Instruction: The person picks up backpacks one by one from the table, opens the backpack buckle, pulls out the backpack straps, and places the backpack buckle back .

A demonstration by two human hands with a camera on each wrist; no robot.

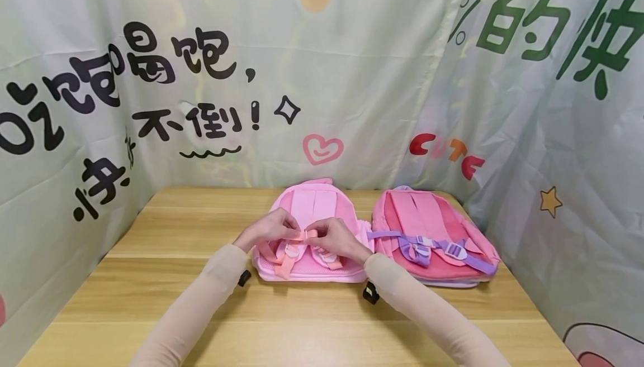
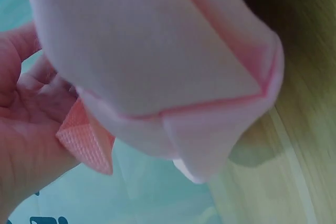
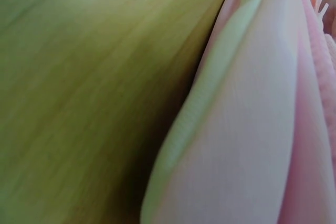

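A light pink backpack (image 1: 314, 202) lies on the table with its strap side up. Over its middle, my left hand (image 1: 274, 226) and right hand (image 1: 334, 236) meet, thumbs and fingers pinching a short orange strap (image 1: 304, 235) from either side. Whether a buckle sits between the fingertips is too small to tell. Below the hands, orange webbing (image 1: 285, 262) hangs from the shoulder straps. In the left wrist view, a folded orange webbing end (image 2: 89, 140) lies by the palm, partly behind pink fabric (image 2: 131, 51). Pink fabric (image 3: 236, 129) fills much of the right wrist view.
A darker pink backpack (image 1: 417, 210) with purple straps (image 1: 468, 258) lies right beside the first, its chest strap running across it. The wooden table (image 1: 151, 277) is bordered by printed cloth curtains (image 1: 282, 65) at the back and sides.
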